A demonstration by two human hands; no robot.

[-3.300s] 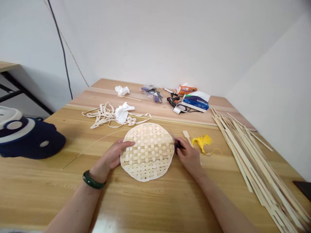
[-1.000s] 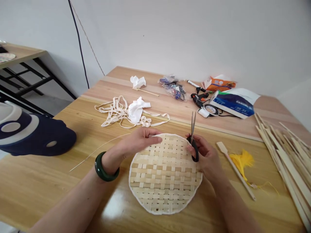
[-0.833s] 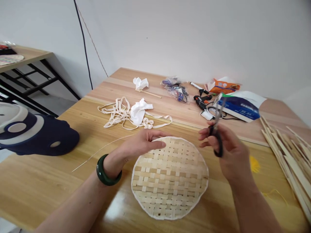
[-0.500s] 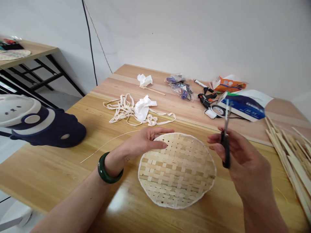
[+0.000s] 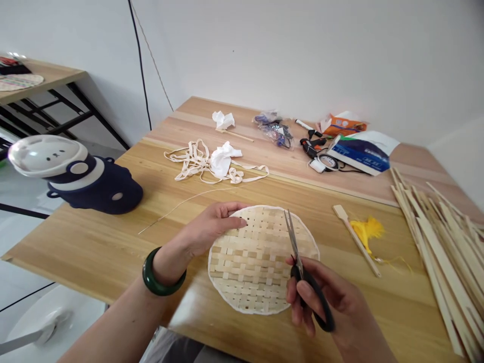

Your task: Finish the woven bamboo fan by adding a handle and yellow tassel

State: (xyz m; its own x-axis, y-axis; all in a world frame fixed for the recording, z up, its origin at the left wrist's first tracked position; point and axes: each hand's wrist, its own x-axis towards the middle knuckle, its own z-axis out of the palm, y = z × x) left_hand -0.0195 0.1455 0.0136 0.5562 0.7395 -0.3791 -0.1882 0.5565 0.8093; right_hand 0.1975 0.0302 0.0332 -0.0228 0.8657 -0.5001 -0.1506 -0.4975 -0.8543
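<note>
Scissors have been brought left since earlier frame, now held before right part of woven disc. Handles wrapped by curled fingers of right hand, lower right of frame; blades slightly parted. Woven disc held left of that hand, at lower centre; its upper-left rim pinched between thumb and fingers of left hand. Beyond, wooden paddle laid at right; ribbon heaped farther, upper centre.

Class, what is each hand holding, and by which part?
The left hand holds the woven disc by its upper-left rim; the right hand holds the scissors by their black handles.
</note>
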